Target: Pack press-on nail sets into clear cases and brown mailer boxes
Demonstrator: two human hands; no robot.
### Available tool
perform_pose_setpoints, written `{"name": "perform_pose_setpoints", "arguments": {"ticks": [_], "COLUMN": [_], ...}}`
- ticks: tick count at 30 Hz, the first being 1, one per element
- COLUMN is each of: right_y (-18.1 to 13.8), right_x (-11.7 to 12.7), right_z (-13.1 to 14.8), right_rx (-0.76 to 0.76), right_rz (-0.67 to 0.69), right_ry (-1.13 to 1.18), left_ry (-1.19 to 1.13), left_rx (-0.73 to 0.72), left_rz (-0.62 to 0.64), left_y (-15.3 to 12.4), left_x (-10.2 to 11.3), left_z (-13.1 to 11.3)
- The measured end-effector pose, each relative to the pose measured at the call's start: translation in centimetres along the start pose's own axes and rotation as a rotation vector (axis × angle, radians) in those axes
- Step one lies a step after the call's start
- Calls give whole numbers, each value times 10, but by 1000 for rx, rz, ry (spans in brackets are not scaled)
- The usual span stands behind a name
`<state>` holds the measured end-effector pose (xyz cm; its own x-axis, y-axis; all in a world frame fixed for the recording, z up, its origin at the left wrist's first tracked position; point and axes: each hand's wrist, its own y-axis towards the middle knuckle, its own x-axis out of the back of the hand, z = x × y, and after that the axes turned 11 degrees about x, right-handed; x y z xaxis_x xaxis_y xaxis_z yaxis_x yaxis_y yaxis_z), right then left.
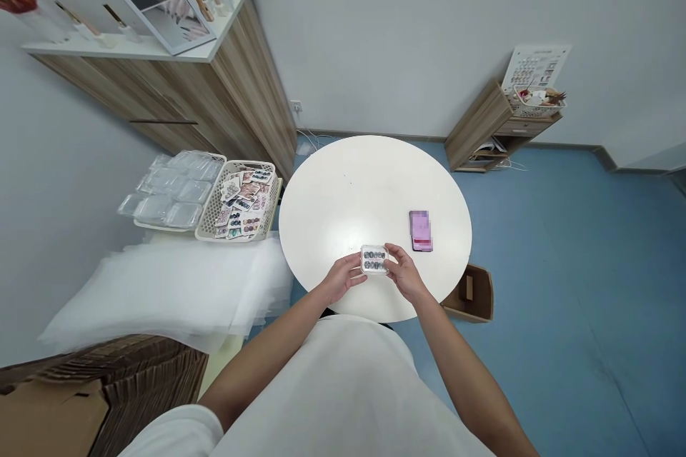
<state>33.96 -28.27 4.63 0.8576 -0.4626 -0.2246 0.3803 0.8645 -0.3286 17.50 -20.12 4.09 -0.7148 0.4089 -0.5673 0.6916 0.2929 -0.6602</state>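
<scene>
A small clear plastic box of press-on nails (374, 260) is held between both hands just above the near edge of the round white table (354, 200). My left hand (343, 277) grips its left side with curled fingers. On the box's right side, my right hand (404, 273) is closed, thumb on top. Two rows of dark nails show through the lid.
A purple phone (421, 230) lies on the table to the right. Left of the table stand a white basket of nail sets (241, 201), a tray of clear boxes (171, 193) and a stack of white sheets (161, 293). A cardboard box (474, 293) sits on the blue floor.
</scene>
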Motion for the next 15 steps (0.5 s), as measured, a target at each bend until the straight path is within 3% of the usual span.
{"name": "perform_pose_setpoints", "arguments": {"ticks": [7,15], "right_y": [-10,-13], "right_x": [-1,2], "right_z": [-5,-1], "right_rx": [-13,-45], "right_rz": [-52,-86], "right_ry": [1,-122], "left_ry": [232,284], "left_rx": [-67,-105], "left_rz": [-189,-249], "left_y": [1,7], "left_x": [1,-2], "left_z": [5,11]}}
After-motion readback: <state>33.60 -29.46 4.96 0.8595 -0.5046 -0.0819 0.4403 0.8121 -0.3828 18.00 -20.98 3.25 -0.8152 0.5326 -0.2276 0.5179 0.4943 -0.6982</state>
